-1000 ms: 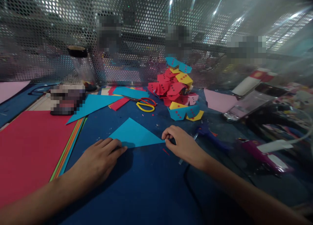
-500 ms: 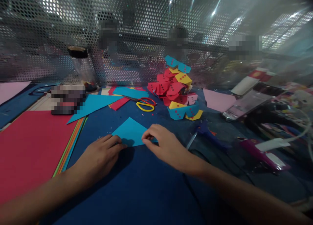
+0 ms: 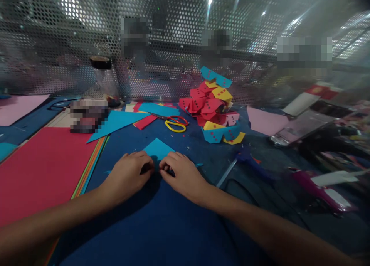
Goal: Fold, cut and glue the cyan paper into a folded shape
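Observation:
A folded piece of blue paper (image 3: pixel 157 147) lies on the dark blue tabletop, with its point facing away from me. At its lower left edge my left hand (image 3: pixel 128 174) is closed, thumb and fingers pinched together on the paper. My right hand (image 3: pixel 183 175) mirrors it on the lower right edge, its fingers curled in. Both hands hide the paper's sides, and only a small gap parts the fingertips. Beyond the paper rest scissors (image 3: pixel 177 126) with red and yellow handles.
Behind stands a pile of folded red, yellow and blue paper pieces (image 3: pixel 209 106). On the right lie a blue glue gun (image 3: pixel 253 167) and a purple device (image 3: pixel 320 191). Stacked coloured sheets (image 3: pixel 46 165) cover the left. A dark-lidded jar (image 3: pixel 106 81) stands near a perforated metal screen (image 3: pixel 170 46).
My right hand has moved slightly down and left, closer to my left hand. Both hands now bend over the paper's lower edge and cover more of it. The view has shifted a little.

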